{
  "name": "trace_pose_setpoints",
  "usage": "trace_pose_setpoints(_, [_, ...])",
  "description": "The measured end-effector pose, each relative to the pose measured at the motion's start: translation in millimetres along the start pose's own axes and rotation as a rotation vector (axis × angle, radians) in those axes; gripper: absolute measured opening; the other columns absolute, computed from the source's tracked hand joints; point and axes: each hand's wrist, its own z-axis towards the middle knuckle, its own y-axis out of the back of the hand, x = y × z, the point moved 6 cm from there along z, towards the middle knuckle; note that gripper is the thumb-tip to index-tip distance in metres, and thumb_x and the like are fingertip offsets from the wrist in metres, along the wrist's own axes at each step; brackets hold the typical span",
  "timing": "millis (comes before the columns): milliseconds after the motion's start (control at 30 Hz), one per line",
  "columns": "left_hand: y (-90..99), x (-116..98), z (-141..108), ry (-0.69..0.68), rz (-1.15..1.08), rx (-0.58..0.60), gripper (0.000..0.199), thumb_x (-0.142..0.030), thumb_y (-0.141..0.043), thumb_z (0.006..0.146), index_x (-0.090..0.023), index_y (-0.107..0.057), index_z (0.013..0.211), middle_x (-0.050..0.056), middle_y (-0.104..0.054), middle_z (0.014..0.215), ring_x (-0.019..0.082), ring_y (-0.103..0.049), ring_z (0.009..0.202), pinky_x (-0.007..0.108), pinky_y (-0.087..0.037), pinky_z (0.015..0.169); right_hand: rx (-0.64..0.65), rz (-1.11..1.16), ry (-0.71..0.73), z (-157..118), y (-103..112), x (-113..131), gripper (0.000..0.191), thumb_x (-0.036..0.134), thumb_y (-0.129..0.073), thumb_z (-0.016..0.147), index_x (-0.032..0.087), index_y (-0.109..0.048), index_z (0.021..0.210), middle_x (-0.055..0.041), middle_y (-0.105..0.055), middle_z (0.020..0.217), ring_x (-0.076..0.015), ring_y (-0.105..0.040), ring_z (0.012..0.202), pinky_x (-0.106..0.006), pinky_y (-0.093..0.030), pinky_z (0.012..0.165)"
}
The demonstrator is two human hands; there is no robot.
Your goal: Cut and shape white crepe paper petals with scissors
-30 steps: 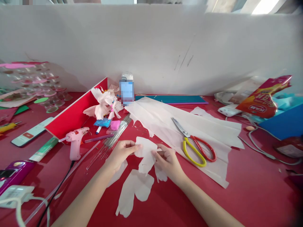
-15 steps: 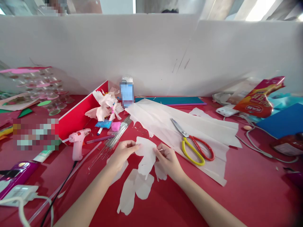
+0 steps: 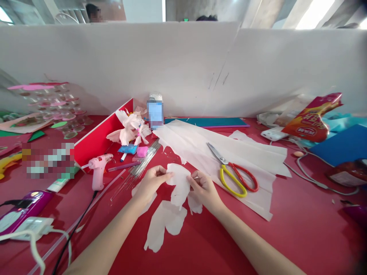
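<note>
Between my two hands is a thin pale paper petal point(image 3: 179, 187), broad at the top and tapering downward. My left hand point(image 3: 151, 183) pinches its upper left edge between thumb and forefinger. On the opposite edge, my right hand point(image 3: 204, 189) pinches it the same way, its other fingers curled. Below lie more cut paper petals point(image 3: 156, 225) on the red table. Further pieces are partly hidden behind each hand. Scissors point(image 3: 229, 172) with one yellow and one red handle rest on a large pale paper sheet point(image 3: 258, 162) to the right.
Left of my hands are a bundle of metal wires point(image 3: 140, 164), a pink glue gun point(image 3: 98, 172) with its cord, and a pale pink paper flower point(image 3: 130, 128). A phone point(image 3: 155, 114) stands by the white partition point(image 3: 183, 68). A snack bag point(image 3: 314, 120) and cables sit at right.
The camera view has shifted slightly, moving the surroundings a little in frame. Both hands still hold the same petal, in nearly the same pose.
</note>
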Motion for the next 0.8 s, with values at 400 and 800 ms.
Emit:
trace_pose_setpoints(400, [22.5,-29,-37,-0.065,0.634,0.051,0.028,-0.046,-0.076,0.061,-0.024,-0.07,0.078,0.006,-0.06,0.096,0.029,-0.056,0.097,0.035,-0.042,0.081,-0.105,-0.12,0.127,-3,18,25,0.045,0.062,-0.061,0.08,0.02,-0.048,0.071,0.0035,-0.053,0.053,-0.0113,-0.046,0.047,-0.023,-0.033,0.046])
trace_pose_setpoints(800, [11.2,1,-58,-0.069,0.75,0.032,0.013,-0.026,-0.068,0.061,-0.023,-0.059,0.052,0.005,-0.065,0.077,0.025,-0.059,0.075,0.028,-0.04,0.059,-0.151,-0.116,0.143,-2,26,29,0.041,0.058,-0.063,0.079,0.02,-0.049,0.071,0.002,-0.056,0.057,-0.0138,-0.052,0.052,-0.026,-0.039,0.052])
